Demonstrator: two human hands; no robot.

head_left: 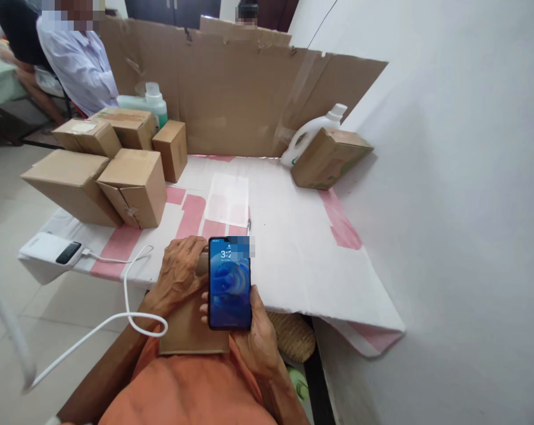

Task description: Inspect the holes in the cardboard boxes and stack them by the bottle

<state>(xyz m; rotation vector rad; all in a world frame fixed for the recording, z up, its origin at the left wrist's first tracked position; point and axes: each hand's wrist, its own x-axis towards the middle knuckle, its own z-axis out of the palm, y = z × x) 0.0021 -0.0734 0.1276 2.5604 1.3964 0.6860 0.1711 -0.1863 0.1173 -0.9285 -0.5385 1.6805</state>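
In my right hand [258, 330] is a smartphone [229, 295], held upright with its lit blue lock screen facing me. My thumb lies along its right edge, and fingertips show at its left edge. Behind and below the phone, a brown cardboard box [191, 330] rests against my orange clothing. My left hand [180, 265] grips the upper part of this box, its fingers bent over the top beside the phone. The phone covers part of the box and some of the left fingertips.
Several cardboard boxes [134, 171] stand at the table's left, before a green-tinted bottle [160, 109]. A white power bank [49, 249] has a looping white cable [127, 289]. Another box [328, 159] leans by a white jug [311, 130]. A cardboard panel [240, 94] stands behind; people sit beyond.
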